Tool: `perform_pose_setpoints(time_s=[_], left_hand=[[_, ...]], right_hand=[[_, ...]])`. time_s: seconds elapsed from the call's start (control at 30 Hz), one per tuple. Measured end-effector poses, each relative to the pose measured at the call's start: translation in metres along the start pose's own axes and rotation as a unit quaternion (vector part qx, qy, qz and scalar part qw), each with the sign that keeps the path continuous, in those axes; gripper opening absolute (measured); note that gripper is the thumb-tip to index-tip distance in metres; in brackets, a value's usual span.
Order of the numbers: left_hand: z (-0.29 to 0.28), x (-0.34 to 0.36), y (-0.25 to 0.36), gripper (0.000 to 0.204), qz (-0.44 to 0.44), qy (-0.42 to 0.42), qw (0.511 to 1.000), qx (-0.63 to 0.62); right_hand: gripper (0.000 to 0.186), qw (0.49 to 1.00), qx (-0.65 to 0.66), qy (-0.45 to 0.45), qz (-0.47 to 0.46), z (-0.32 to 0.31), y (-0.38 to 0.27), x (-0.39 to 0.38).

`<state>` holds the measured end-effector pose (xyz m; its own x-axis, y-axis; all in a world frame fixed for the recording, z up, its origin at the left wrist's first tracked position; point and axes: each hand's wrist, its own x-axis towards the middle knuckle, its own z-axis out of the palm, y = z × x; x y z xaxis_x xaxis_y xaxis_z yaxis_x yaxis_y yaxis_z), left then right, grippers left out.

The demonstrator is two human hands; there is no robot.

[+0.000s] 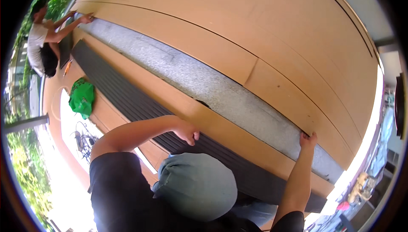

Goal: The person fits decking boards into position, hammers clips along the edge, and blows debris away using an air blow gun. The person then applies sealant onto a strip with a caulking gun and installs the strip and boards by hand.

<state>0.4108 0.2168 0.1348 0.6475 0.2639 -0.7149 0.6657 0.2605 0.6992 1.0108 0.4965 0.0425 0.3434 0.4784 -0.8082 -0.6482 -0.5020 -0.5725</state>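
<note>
gripping the lower edge of a long tan wall panel (272, 83), the person's right hand (308, 140) has its fingers curled up over that edge, just where the panel meets the strip of bare grey concrete (221, 92) beneath it. the forearm rises to it from the lower right of the head view. the left hand (187, 132) is bent at the wrist with the fingers curled into a loose fist, resting against a lower tan board (238, 140) right above a long dark ribbed panel (140, 104); whether it actually grasps anything cannot be told. the person wears a black short-sleeved shirt, and a grey-green rounded shape (197, 185), likely a knee in trousers, sits between the two arms.

the tan panel runs in a long curve from the upper left to the lower right, its seam lines showing across the wall above. far along it at the upper left, another person in a white shirt (36, 41) reaches both hands (85, 18) to the same panel edge. below that person a green bag (82, 97) lies on the reddish floor, and a tangle of dark cables (83, 140) lies just beyond it in bright sunlight. green foliage fills the left rim.
</note>
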Motion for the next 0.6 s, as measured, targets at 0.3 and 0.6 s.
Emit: perform_pose_setpoints(time_s=[0.3,0.6], left_hand=[[-0.046,0.039,0.011,0.051,0.002,0.239,0.959,-0.155],[-0.147,0.15,0.067,0.043,0.119,0.403,0.743,-0.521]], right_hand=[[0.019,0.995,0.049,0.087,0.011,0.019,0.008,-0.017],[0.01,0.996,0.017,0.086,0.006,0.015,-0.007,-0.02]])
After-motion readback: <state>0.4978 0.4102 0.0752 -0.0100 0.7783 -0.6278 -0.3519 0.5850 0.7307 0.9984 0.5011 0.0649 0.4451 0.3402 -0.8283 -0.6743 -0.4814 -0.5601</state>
